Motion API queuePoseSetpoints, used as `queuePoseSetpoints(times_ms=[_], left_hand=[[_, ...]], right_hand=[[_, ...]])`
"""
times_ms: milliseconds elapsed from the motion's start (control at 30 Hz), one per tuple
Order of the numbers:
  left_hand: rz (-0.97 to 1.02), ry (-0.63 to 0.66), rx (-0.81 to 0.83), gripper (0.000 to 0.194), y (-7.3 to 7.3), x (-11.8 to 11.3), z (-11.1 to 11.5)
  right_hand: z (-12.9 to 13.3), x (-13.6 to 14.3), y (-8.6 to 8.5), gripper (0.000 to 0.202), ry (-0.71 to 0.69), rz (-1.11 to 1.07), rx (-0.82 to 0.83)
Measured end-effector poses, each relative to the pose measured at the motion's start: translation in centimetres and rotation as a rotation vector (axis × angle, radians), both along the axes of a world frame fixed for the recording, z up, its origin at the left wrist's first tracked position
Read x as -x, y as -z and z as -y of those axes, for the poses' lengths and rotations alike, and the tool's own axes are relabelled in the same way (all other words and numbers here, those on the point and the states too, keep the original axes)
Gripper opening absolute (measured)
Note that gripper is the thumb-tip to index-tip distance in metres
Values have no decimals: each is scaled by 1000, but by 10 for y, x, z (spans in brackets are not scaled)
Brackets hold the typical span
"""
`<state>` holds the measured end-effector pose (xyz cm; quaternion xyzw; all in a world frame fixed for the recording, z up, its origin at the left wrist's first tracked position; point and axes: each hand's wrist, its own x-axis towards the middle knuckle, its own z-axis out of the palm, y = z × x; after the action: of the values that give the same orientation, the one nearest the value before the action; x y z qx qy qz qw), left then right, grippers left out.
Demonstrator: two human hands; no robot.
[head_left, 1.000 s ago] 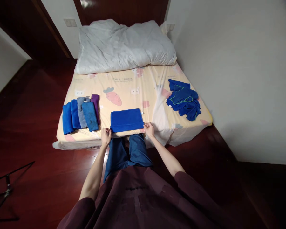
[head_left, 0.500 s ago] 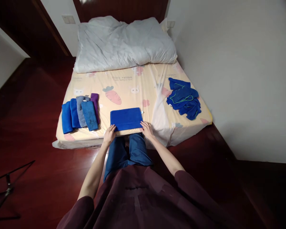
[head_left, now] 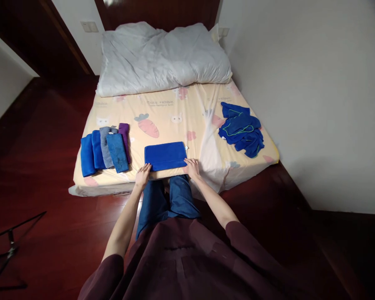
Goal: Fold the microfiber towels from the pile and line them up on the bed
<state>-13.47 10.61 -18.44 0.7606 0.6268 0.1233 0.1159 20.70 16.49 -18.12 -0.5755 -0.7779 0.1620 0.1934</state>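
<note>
A blue towel (head_left: 165, 155), folded into a flat rectangle, lies near the front edge of the bed, with a small white tag at its right side. My left hand (head_left: 143, 174) grips its near left corner, fingers on top of the cloth. At the near right corner, my right hand (head_left: 192, 167) holds the towel in the same way; the thumbs are mostly hidden. To the left lie several folded towels side by side: blue towels (head_left: 88, 155), a grey towel (head_left: 106, 148) and a purple towel (head_left: 124, 135). A loose heap of blue cloths (head_left: 242, 129) with green edging is on the right.
The bed (head_left: 171, 118) has a yellow sheet printed with carrots and rabbits. A rumpled white quilt (head_left: 165, 58) lies across its far end. A white wall (head_left: 306, 104) runs along the right. A black metal stand (head_left: 11, 243) is on the dark red floor at left.
My right hand has shifted very slightly at the near right corner of the folded towel. Otherwise the towel, the left hand and the piles look the same.
</note>
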Motion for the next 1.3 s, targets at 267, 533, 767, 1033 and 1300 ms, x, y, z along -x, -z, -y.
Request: queuePoseSetpoints(times_ms=[267,533,767,1033,1300], left_hand=[[152,-5,-20,61,8,13,29],[437,-117,-47,65,17,19,21],[529,-281,-9,40,12,20,19],[656,-453,58,51,7,13,12],[721,-521,90,47,12,12,15]], right_hand=[[23,-25,17,53,-50,-249,-21],[6,-28,39,46,77,-560,105],[-1,-24,45,25,218,-818,207],[-7,-19,45,44,379,-883,196],[-7,-19,36,41,415,-894,215]])
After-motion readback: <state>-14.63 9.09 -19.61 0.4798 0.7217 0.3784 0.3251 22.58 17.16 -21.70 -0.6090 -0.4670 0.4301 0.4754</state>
